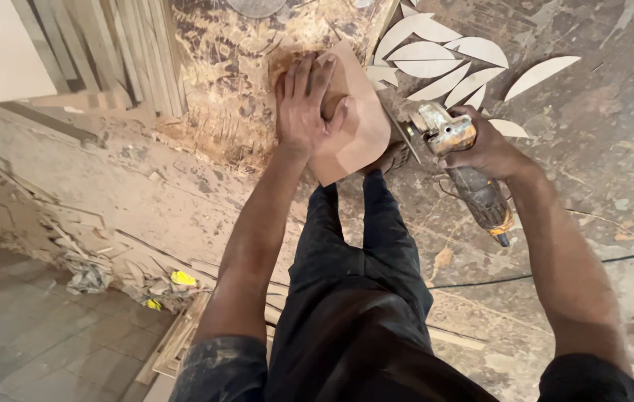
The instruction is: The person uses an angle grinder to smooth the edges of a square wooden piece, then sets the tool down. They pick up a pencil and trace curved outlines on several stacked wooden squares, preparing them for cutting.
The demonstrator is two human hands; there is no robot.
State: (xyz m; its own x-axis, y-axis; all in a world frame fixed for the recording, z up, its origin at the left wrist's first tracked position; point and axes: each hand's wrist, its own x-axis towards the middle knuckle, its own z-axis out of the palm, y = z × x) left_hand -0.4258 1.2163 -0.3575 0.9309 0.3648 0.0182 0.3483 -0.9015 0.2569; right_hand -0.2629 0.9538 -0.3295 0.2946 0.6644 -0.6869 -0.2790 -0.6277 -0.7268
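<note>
My left hand (306,104) presses flat on a thin brown board piece (358,130) that lies on the dusty floor just beyond my feet. My right hand (484,145) grips a dust-caked angle grinder (460,160), its disc end (406,138) touching the board's right edge. The grinder's handle points back toward me. My dark-trousered legs (354,253) stretch out under the board; the board hides my feet.
Several pale leaf-shaped cut pieces (444,59) lie fanned on the floor beyond the grinder. A black cable (555,272) runs across the floor at right. Stacked boards (108,52) lean at upper left. Wood scraps and yellow bits (175,283) litter the left edge above a lower paved floor (41,342).
</note>
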